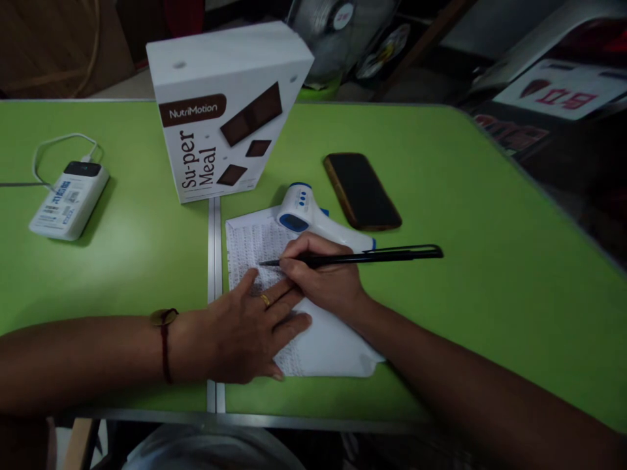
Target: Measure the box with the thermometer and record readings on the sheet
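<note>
Pen (362,256) first, since that's what I'm watching: it's black, lying almost flat across the middle of the frame, long axis running left to right, tip pointing left onto the sheet of paper (323,343) and the clipped cap end sticking out to the right. My right hand (323,277) is wrapped around it near the tip, fingers pinched shut on the barrel. My left hand (249,333) lies flat and spread on the paper's left part, palm down, holding nothing, with a ring on one finger and a dark cord at the wrist.

The paper sits just right of the seam between the two green tabletops (490,261), its lower edge close to the near table edge at the bottom of the frame. Not much slack there. A white and blue thermometer gun (313,219) rests on the paper's upper edge, just above my right hand, and a dark phone (361,190) lies just beyond it toward upper centre. A white NutriMotion box (223,111) stands upright at upper centre-left, and a white power bank (69,199) with its cable is well off at the left. Right half of the table is bare green out to its slanted edge.
</note>
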`<state>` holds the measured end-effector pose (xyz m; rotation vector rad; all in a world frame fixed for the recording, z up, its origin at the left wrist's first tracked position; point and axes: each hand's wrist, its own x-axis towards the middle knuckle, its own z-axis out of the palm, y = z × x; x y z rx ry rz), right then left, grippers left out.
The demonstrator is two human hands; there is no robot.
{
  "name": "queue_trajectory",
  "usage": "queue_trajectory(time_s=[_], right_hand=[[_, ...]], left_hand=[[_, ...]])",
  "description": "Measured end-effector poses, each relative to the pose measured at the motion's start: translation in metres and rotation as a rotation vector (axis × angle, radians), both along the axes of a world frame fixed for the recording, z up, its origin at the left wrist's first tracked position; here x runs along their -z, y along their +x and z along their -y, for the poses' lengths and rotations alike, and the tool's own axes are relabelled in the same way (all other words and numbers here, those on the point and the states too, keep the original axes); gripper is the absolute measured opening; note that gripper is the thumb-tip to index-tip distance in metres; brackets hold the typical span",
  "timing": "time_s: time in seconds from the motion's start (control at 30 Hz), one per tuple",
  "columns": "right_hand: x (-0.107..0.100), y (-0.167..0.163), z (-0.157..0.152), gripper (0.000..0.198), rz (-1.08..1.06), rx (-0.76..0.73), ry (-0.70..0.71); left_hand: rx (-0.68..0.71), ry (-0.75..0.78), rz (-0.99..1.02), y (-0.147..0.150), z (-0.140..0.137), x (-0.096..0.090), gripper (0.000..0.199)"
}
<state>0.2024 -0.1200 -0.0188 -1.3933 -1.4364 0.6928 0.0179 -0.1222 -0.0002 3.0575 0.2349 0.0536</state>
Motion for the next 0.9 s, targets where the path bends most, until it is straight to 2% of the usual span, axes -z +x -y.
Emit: queue_trajectory(time_s=[0.43,0.9], right_hand=[[0.0014,-0.0012,0.0003,0.009,0.020,0.042,-0.025],[0.0011,-0.0004,0.0005,0.010,0.011,0.008,0.017]], left_hand=[[0.009,0.016,-0.002,0.0002,-0.0002,-0.0003,0.077],[0.009,0.008,-0.015,0.0013,-0.0009,-0.0024,0.076]])
